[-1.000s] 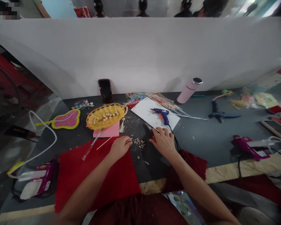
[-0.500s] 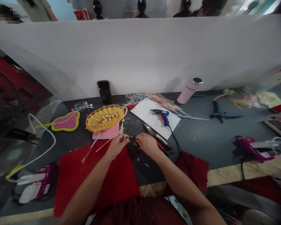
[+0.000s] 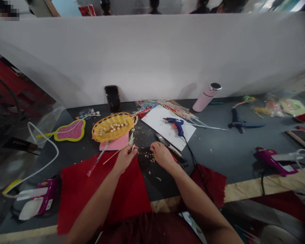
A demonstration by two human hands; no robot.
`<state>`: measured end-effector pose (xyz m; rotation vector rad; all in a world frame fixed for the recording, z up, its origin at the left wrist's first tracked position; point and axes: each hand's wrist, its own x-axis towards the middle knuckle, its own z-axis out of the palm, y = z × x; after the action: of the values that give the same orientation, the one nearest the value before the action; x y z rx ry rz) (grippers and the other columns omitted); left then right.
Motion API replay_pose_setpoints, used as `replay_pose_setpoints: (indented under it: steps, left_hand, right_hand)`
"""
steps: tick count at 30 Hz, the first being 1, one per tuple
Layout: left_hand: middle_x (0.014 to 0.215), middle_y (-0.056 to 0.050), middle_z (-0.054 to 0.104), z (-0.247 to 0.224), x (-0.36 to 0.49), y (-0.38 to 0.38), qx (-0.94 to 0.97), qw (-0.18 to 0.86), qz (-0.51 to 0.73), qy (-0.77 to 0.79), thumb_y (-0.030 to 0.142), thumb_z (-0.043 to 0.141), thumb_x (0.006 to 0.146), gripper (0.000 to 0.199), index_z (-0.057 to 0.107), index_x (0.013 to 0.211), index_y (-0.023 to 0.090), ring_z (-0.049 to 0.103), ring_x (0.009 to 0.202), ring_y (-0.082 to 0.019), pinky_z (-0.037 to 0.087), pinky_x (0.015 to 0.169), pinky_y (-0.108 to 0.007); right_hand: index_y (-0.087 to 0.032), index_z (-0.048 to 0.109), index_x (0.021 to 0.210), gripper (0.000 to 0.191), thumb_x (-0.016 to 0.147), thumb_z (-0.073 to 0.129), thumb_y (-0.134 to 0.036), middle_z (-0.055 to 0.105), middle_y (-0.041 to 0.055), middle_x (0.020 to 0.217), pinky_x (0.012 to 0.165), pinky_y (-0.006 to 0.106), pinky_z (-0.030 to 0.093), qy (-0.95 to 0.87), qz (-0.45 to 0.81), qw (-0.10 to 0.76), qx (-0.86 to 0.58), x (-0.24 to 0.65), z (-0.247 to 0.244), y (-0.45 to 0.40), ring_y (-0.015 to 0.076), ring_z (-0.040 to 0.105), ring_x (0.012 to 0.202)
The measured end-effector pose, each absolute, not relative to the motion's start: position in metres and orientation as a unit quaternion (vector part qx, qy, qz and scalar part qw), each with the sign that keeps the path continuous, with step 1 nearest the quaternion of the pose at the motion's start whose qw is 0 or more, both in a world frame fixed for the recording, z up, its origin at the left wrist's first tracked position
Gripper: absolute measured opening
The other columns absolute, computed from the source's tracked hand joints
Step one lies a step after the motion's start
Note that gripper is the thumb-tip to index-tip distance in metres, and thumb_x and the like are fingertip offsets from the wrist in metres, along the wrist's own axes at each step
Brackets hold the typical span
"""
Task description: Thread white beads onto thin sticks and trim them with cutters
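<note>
My left hand (image 3: 127,156) is closed in a pinch above the red cloth (image 3: 127,188); the end of a thin pale stick (image 3: 133,147) shows between its fingers. A longer thin stick (image 3: 112,158) slants out to the left of this hand; I cannot tell whether it is held. My right hand (image 3: 161,154) rests at the dark tabletop with fingers curled together, and their tips are partly hidden. Just left of it lies a small scatter of pale bits (image 3: 149,157). Behind my left hand stands a yellow woven basket (image 3: 96,136) with a string of pale pieces (image 3: 117,127) in it.
A blue glue gun (image 3: 176,126) lies on a white board (image 3: 155,117), its cord running toward me past the pliers-like tools (image 3: 176,154). Behind are a phone (image 3: 113,98), a pink bottle (image 3: 204,100) and bundled sticks (image 3: 173,107). Purple devices (image 3: 47,193) sit at both sides.
My hands have moved slightly apart. The right one shifted a little to the right, uncovering more of the pale bits on the tabletop.
</note>
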<state>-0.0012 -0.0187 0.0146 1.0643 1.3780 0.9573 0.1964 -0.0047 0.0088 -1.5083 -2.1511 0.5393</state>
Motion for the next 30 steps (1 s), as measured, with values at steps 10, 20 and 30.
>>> replay_pose_setpoints:
  steps: [10,20,30]
  left_hand:
    - [0.068,0.001,0.062,0.011,-0.003,-0.018,0.446,0.584,0.395,0.551,0.043,0.063,0.071,0.035,0.059,0.092,0.014,0.034,0.041,-0.004,0.021,0.04,-0.017]
    - [0.069,-0.002,0.064,0.014,-0.001,-0.019,0.449,0.559,0.429,0.55,0.044,0.064,0.069,0.038,0.062,0.094,0.015,0.038,0.043,-0.005,0.027,0.041,-0.018]
    - [0.086,-0.005,0.063,0.01,0.0,-0.021,0.447,0.591,0.412,0.53,0.042,0.058,0.077,0.038,0.062,0.105,0.017,0.034,0.047,-0.004,0.024,0.04,-0.016]
  right_hand:
    - [-0.02,0.058,0.091,0.015,0.09,0.044,-0.026,0.062,0.005,0.087,0.075,0.03,0.046,-0.701,0.225,0.408,-0.539,0.207,0.016,0.001,0.0185,0.058,0.083]
    - [-0.021,0.062,0.089,0.015,0.085,0.048,-0.021,0.066,0.0045,0.088,0.076,0.031,0.046,-0.7,0.26,0.411,-0.523,0.203,0.011,-0.001,0.0189,0.061,0.082]
    - [-0.019,0.062,0.083,0.014,0.084,0.049,-0.025,0.064,0.0043,0.082,0.076,0.031,0.046,-0.68,0.298,0.435,-0.51,0.197,0.019,-0.004,0.0183,0.059,0.079]
